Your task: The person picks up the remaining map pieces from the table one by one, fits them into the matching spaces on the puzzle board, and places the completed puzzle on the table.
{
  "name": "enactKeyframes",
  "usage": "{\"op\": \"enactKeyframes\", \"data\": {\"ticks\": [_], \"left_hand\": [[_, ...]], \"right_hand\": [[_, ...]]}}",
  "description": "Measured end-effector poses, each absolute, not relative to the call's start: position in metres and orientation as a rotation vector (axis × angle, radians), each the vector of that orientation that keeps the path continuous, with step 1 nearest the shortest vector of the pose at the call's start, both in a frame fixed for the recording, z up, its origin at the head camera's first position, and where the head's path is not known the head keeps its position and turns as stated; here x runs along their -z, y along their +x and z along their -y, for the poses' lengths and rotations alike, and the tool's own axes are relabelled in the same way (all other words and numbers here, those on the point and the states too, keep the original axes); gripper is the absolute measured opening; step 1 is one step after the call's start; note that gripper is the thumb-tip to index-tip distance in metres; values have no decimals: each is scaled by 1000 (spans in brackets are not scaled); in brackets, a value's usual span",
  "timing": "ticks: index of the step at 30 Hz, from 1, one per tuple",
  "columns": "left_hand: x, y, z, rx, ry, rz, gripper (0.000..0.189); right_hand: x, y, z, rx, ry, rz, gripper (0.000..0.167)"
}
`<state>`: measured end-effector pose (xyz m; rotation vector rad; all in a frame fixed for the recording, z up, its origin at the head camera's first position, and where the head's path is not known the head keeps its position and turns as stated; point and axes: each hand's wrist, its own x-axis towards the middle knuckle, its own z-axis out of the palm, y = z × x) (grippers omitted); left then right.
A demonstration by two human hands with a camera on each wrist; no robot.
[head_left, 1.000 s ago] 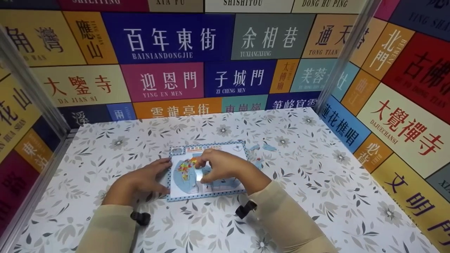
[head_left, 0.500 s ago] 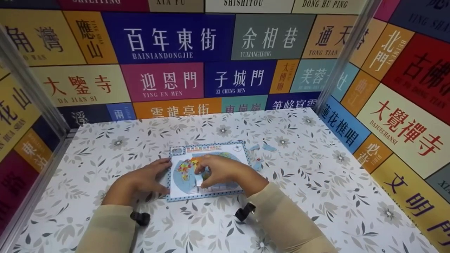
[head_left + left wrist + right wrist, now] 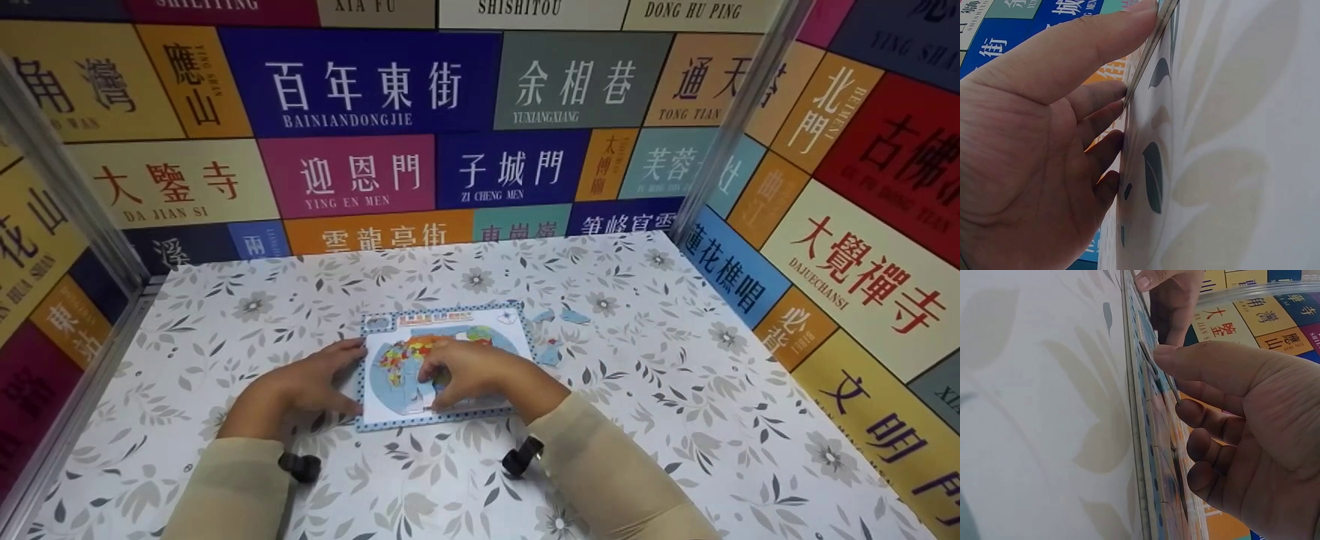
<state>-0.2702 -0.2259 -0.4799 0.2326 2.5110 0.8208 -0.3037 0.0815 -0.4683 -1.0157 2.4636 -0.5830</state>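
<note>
A world-map jigsaw puzzle board (image 3: 361, 416) with a blue dotted border lies flat on the patterned table. My left hand (image 3: 304, 382) rests along its left edge, thumb at the near part and fingers farther back. In the left wrist view the thumb (image 3: 1112, 36) touches the board edge and the other fingers stay lightly bent. My right hand (image 3: 480, 371) is over the middle of the map. Between its thumb and index finger it pinches a thin puzzle piece (image 3: 1171, 385), tilted close over the board. The hand hides much of the map.
Loose blue puzzle pieces lie right of the board, among them one at the back (image 3: 574, 317) and one beside the right border (image 3: 549, 354). Colourful lettered wall panels (image 3: 360, 82) enclose the floral tabletop (image 3: 637, 450) at the back and sides.
My right hand has come down and slightly nearer, lowering the puzzle piece toward the map. More of the map's top shows behind it. My left hand has stayed in place.
</note>
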Motion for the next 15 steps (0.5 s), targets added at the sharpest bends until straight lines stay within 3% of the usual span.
{"op": "enactKeyframes", "data": {"ticks": [15], "left_hand": [[480,-271,228,-787,286,-2527,113]], "right_hand": [[471,-303,-83,555,-1047,-2453,43]]}}
